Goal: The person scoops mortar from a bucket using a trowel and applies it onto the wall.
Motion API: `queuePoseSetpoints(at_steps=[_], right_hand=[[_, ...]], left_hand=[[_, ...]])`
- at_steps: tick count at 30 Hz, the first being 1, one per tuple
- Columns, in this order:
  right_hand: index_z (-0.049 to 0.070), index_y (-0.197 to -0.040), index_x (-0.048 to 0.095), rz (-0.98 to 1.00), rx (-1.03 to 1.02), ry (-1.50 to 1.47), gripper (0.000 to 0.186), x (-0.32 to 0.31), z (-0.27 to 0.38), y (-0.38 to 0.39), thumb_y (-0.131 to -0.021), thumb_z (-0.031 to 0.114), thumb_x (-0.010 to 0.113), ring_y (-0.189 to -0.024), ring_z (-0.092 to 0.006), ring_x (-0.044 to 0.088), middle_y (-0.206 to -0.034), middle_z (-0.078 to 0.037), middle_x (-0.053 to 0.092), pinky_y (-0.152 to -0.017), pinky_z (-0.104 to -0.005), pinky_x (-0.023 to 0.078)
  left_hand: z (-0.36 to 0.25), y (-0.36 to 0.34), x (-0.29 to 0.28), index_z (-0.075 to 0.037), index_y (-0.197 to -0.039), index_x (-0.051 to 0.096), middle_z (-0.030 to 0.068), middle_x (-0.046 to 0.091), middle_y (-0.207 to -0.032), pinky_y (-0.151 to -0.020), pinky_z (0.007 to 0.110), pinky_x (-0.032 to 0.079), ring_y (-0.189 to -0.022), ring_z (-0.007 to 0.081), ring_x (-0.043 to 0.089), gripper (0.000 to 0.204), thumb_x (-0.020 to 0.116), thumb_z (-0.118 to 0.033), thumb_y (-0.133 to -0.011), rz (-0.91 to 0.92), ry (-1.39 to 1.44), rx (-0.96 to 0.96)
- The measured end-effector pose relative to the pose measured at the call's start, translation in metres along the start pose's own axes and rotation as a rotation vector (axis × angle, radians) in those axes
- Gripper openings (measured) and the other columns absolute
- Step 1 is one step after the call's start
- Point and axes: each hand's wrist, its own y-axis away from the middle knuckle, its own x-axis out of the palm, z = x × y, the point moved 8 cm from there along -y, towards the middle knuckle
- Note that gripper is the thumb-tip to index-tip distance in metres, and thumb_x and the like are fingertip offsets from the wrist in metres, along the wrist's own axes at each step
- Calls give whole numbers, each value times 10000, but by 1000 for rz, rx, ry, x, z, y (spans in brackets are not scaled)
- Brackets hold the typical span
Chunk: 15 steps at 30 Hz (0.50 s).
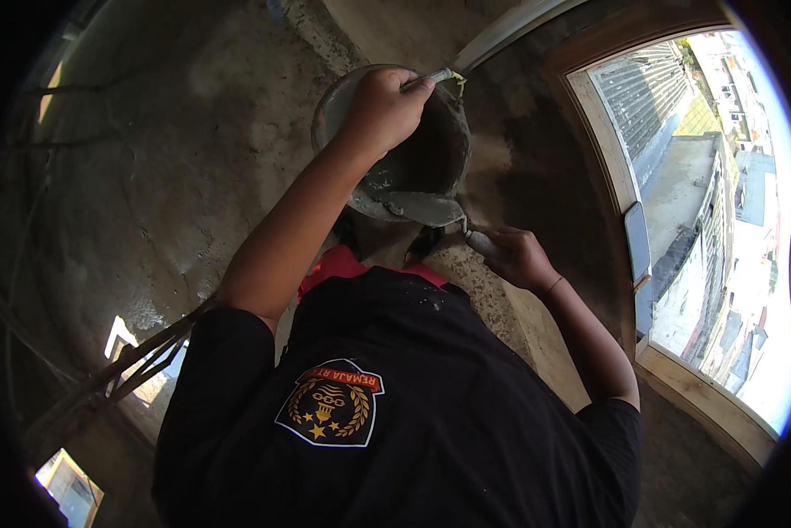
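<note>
A mortar-smeared grey bucket (323, 114) hangs in front of my body, its wide mouth facing up. My left hand (382, 110) is closed round the bucket's handle, a grey bar with a yellowish tie at its far end. In my closed right hand (523, 260) is the grip of a trowel (426, 209). The trowel's wet, grey-coated blade lies across the near rim of the bucket. Deep shadow hides most of the bucket's inside, though wet grey mortar shows along its near wall.
To the right, a wood-framed window (620, 163) opens onto rooftops, with a flat dark rectangular thing (637, 242) at its frame. A rough concrete edge (483, 273) runs beneath me. Dark bars (140, 356) stand at the lower left, beside a stained grey surface (175, 176).
</note>
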Motion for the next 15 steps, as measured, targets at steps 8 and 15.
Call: queuePoseSetpoints(at_steps=[8, 15], right_hand=[[-13, -1045, 626, -218, 162, -359, 428, 13, -31, 5, -638, 90, 709, -850, -261, 643, -930, -184, 648, -763, -325, 484], [-17, -1067, 610, -282, 210, -384, 454, 11, -43, 23, -667, 147, 747, -870, -272, 636, -948, -192, 643, -773, -340, 477]], left_hand=[[21, 11, 13, -123, -685, 516, -99, 359, -583, -457, 207, 236, -512, 6, 294, 218, 587, -213, -870, 125, 232, -191], [-6, 12, 15, -97, -682, 538, -105, 368, -608, -490, 212, 244, -562, 1, 291, 216, 612, -208, -851, 171, 316, -253]])
